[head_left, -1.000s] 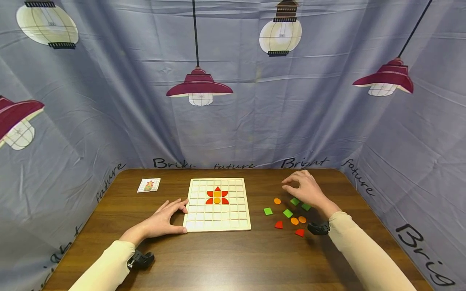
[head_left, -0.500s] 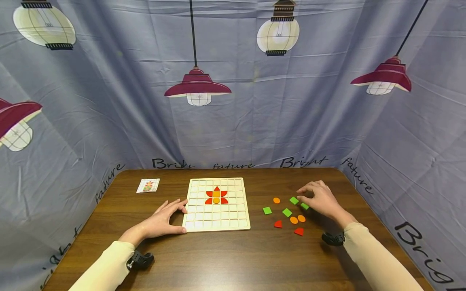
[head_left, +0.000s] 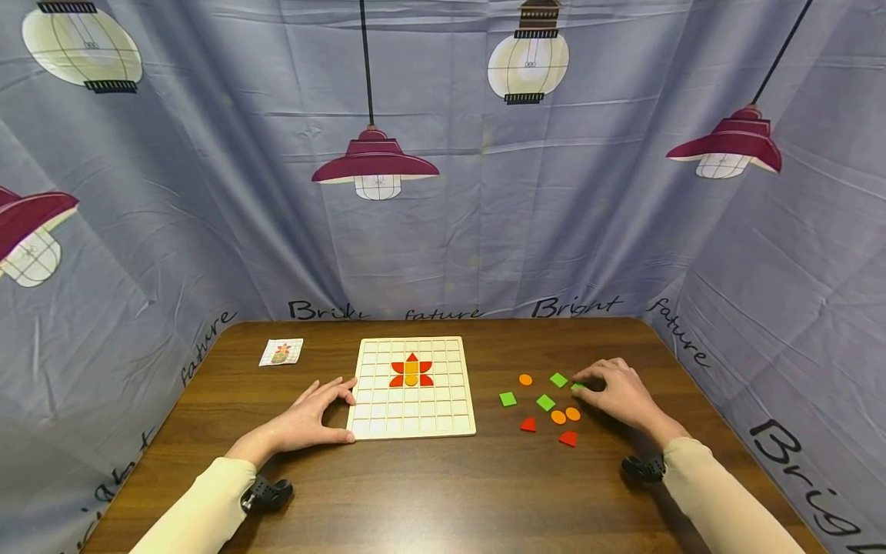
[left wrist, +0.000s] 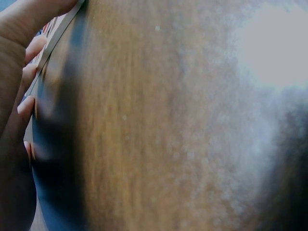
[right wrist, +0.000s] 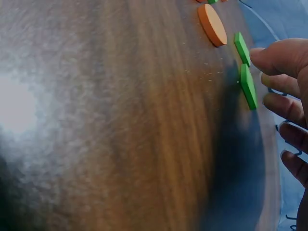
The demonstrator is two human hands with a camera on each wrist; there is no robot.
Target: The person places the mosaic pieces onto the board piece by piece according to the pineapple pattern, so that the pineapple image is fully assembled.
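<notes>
My left hand (head_left: 304, 419) rests along the left side of a cream gridded board (head_left: 429, 419), thumb at its near corner and fingertips on the left edge. On the board, red pieces and orange pieces (head_left: 411, 369) form a flower shape. My right hand (head_left: 619, 396) is low over the table, thumb and index finger right at a green square (head_left: 577, 386), which they partly cover in the head view. In the right wrist view the thumb (right wrist: 276, 57) is beside two green pieces (right wrist: 248, 87), the fingers spread apart. A second green square (head_left: 559, 380) lies just left of these fingertips.
More green squares (head_left: 546, 402), three orange discs (head_left: 558, 417) and two red quarter-circle pieces (head_left: 568, 438) lie loose right of the board. A small picture card (head_left: 281, 352) with a similar figure lies at the back left. Blue-grey curtains (head_left: 443, 254) surround the wooden table (head_left: 415, 492).
My right hand has moved right and down from above the loose pieces to the rightmost green square. My left hand has stayed at the board's edge.
</notes>
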